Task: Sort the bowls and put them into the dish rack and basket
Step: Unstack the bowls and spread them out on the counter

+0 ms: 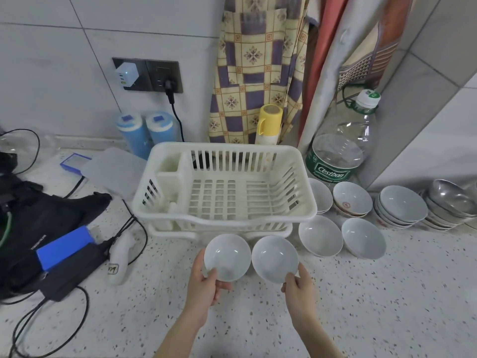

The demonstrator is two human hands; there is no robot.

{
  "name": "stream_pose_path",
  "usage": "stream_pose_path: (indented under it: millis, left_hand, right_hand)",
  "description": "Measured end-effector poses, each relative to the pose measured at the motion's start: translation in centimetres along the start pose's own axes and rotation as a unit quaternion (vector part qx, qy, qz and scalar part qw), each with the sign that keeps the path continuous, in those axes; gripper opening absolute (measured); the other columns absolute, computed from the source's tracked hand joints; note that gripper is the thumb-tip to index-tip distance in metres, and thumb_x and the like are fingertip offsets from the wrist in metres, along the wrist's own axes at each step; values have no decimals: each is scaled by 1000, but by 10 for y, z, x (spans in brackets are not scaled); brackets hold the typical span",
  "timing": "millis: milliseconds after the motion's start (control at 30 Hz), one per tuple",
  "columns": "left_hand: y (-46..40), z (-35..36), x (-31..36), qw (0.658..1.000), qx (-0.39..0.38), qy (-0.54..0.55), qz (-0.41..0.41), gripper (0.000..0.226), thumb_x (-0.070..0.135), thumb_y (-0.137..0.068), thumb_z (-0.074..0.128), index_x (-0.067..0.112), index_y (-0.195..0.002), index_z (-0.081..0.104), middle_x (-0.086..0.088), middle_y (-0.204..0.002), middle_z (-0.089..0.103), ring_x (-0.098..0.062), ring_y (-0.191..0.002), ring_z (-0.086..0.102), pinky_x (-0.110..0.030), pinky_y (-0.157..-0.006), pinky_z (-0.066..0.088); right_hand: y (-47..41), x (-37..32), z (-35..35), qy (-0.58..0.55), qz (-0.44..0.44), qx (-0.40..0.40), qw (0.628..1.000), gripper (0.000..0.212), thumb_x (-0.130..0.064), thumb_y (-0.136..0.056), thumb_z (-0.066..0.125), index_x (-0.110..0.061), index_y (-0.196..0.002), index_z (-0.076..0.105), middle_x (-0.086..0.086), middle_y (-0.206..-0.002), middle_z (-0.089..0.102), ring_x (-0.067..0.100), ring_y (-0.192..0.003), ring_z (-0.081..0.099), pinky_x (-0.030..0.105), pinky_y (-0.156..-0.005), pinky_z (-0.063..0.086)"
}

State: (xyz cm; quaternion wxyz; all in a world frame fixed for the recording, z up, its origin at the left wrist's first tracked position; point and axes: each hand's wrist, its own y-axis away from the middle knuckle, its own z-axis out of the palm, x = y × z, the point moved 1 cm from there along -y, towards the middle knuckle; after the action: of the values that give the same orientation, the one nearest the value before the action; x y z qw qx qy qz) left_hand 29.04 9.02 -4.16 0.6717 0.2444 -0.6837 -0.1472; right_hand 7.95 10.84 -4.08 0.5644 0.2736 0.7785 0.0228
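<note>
My left hand [204,285] grips a white bowl [227,257] by its near rim, thumb inside. My right hand [299,288] pinches a second white bowl [275,258] the same way. Both bowls are held side by side just in front of the white plastic dish rack [224,218], which has nothing in it. Two more white bowls [320,239] [363,237] sit on the counter to the right. Behind them stand small stacks of white bowls [352,197] [402,206] and a stack of metal bowls [450,200].
A large water bottle [340,148] and a yellow can [269,125] stand behind the rack. A black bag [38,215], a blue box [64,246], a charger and cables lie on the left of the speckled counter [361,306]. An apron hangs on the wall.
</note>
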Motion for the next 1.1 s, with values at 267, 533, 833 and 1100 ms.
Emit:
stream_pose_path:
  millis: [267,533,833,1100]
  left_hand:
    - [-3,-1,-2,1000,-12,-17,-7,49,14,-103,44,51,-133,32,-16,-74,75,-8,-40,54,-21,-38,32]
    - [-10,-1,-6,999,-17,-30,-30,50,16,-103,43,50,-136,28,-16,-70,75,-10,-39,48,-23,-39,33]
    - [-9,0,-5,999,-13,-33,-40,51,15,-102,44,50,-135,28,-15,-70,75,-11,-39,44,-23,-39,34]
    - [-8,2,-4,999,-8,-30,-43,50,11,-101,44,48,-131,29,-16,-69,75,-10,-36,48,-22,-37,32]
  right_hand:
    - [-6,5,2,-14,17,-2,1000,47,-8,-96,38,-29,-136,50,-5,-56,55,13,-59,52,25,-52,44]
    - [-9,4,2,2,35,1,999,46,-10,-96,41,-23,-139,48,2,-67,63,13,-61,56,23,-50,44]
    - [-10,5,-3,-3,35,1,999,43,-12,-97,43,-21,-138,50,1,-62,62,11,-60,56,22,-50,44]
    - [-12,7,-3,-10,33,8,999,38,-12,-96,47,-23,-131,57,0,-57,62,11,-56,57,26,-49,43]
